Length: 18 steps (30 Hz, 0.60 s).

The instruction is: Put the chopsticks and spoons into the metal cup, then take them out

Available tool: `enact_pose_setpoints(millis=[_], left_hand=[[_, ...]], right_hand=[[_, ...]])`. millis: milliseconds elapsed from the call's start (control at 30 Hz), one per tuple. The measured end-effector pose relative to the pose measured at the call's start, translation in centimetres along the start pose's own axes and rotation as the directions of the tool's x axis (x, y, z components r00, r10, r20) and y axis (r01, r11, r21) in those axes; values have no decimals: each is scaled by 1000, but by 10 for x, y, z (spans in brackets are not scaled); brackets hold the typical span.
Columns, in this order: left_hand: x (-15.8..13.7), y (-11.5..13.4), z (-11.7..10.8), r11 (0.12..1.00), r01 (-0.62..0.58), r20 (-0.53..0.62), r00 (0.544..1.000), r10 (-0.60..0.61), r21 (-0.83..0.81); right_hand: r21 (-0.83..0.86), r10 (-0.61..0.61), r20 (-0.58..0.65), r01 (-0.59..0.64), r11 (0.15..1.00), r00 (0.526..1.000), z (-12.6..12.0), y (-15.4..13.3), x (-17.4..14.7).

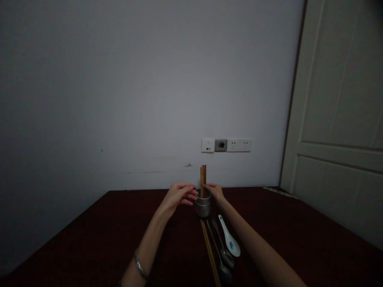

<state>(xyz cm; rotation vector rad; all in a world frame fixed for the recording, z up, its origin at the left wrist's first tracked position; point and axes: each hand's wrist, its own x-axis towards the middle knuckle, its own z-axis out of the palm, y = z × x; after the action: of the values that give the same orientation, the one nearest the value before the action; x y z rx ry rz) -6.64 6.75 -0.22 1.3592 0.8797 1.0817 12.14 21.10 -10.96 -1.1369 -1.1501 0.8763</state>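
Observation:
A grey metal utensil holder (203, 209) with small holes in its side stands upright near the back of the table. Several wooden chopsticks (202, 179) rise out of it, some lighter and some reddish brown. My right hand (216, 191) is at the holder's right rim, its fingertips closed on the chopsticks; part of the grip is hidden. On the left side, my left hand (181, 194) has its fingers apart beside the rim and holds nothing. In front of the holder lie a pair of light wooden chopsticks (210, 253), two metal spoons (225, 274) and a white ceramic spoon (231, 241) with a blue mark.
The dark red-brown table (119, 231) reaches back to a grey wall (149, 99). Wall sockets (238, 145) sit above its back edge. A pale panelled door (338, 119) is at the right, and a thin flat strip (279, 192) lies at the back right.

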Motion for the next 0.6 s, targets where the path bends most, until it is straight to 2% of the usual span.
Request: enact_pose_setpoints(millis=[367, 500, 600], left_hand=[[0, -1, 1, 999, 6, 20, 1000, -7, 32], [-4, 2, -1, 988, 52, 95, 993, -67, 146], [-5, -1, -5, 954, 73, 172, 977, -127, 291]], right_hand=[[43, 17, 36, -18, 999, 999, -1, -2, -1], [37, 49, 55, -51, 998, 997, -11, -2, 3], [13, 90, 44, -90, 996, 995, -31, -1, 0]])
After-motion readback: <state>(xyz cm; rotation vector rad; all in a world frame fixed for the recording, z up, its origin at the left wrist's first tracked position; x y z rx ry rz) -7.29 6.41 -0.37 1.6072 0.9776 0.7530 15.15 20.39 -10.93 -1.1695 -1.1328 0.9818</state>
